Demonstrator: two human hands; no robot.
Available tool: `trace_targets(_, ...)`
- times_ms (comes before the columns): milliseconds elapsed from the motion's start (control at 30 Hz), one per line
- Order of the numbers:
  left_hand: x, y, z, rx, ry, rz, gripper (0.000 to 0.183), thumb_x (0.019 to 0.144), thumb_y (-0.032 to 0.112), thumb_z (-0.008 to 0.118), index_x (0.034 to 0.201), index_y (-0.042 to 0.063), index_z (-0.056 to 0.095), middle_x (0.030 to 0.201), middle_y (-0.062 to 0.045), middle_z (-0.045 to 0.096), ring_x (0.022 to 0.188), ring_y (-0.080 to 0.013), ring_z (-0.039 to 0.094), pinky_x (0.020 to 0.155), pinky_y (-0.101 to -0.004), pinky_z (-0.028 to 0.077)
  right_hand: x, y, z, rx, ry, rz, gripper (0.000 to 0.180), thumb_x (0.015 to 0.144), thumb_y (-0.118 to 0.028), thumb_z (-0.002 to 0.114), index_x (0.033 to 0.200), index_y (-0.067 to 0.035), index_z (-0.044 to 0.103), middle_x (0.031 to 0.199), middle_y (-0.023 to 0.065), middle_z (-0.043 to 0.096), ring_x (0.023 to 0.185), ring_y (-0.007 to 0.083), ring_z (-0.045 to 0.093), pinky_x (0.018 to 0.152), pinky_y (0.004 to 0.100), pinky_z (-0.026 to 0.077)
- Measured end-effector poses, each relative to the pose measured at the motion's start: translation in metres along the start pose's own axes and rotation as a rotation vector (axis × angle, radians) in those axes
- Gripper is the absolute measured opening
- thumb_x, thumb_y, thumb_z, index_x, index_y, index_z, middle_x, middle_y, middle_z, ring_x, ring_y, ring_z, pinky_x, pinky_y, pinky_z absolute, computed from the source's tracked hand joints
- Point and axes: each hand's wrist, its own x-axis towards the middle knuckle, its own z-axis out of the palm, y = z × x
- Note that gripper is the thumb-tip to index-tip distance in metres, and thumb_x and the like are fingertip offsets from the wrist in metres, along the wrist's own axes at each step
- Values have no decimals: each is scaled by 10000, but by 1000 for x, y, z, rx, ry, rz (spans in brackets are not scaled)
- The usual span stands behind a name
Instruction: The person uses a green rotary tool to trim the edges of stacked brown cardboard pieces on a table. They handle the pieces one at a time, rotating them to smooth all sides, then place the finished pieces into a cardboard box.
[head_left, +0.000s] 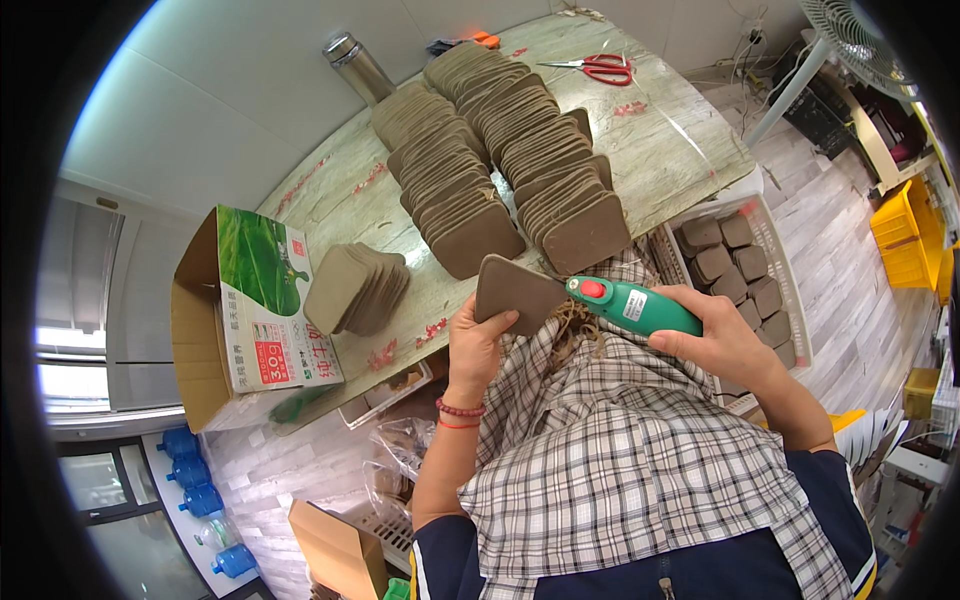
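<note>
My left hand holds a flat brown square pad with rounded corners, thumb on its face. In my right hand is a green handheld electric trimmer with a red button. The trimmer's front end meets the pad's right edge; its cutting part is hard to make out. Brown trimmings lie on the checked apron below. Beyond my hands, two long rows of similar pads, a left row and a right row, lean on the table. A smaller stack of pads sits to the left.
An open printed carton stands at the table's left edge. Red-handled scissors and a steel flask are at the back. To the right, a white crate holds several pad stacks. A fan stands beyond.
</note>
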Motion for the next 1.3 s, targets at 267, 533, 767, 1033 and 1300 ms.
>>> trace_targets(267,-11,8,1,121,-71,-212,399,822,-118,623,1212,-32,618,1092,-80,695,954,-140,659,857,-280,526,5,-1,9,4,-4,-55,520,871,-350,729,1238,-11,588,961,158,680,852,237,684,767,341,533)
trace_targets(533,-16,28,1,258,-1,-96,263,812,-82,670,1058,6,632,988,-40,682,869,-99,637,778,-244,514,11,-8,5,117,-93,40,516,874,-286,730,1264,13,572,1035,112,658,916,162,622,824,304,499)
trace_targets(767,-20,45,-24,255,111,34,240,782,-60,742,971,38,630,868,-9,686,781,-79,628,727,-222,499,11,-3,2,189,-142,100,531,877,-311,734,1271,8,577,1004,122,664,870,169,641,787,312,517)
trace_targets(1033,-24,49,-30,270,104,2,234,794,-56,732,996,22,641,879,-24,695,787,-87,639,740,-229,513,13,-7,4,175,-205,131,536,862,-329,743,1259,-3,592,948,123,680,838,181,650,756,323,524)
trace_targets(1300,-26,57,-21,372,4,-108,238,807,-65,701,1012,18,613,898,-44,690,791,-107,660,684,-235,547,15,0,7,4,-240,-3,556,847,-385,740,1243,-20,600,888,157,694,784,230,688,725,334,534)
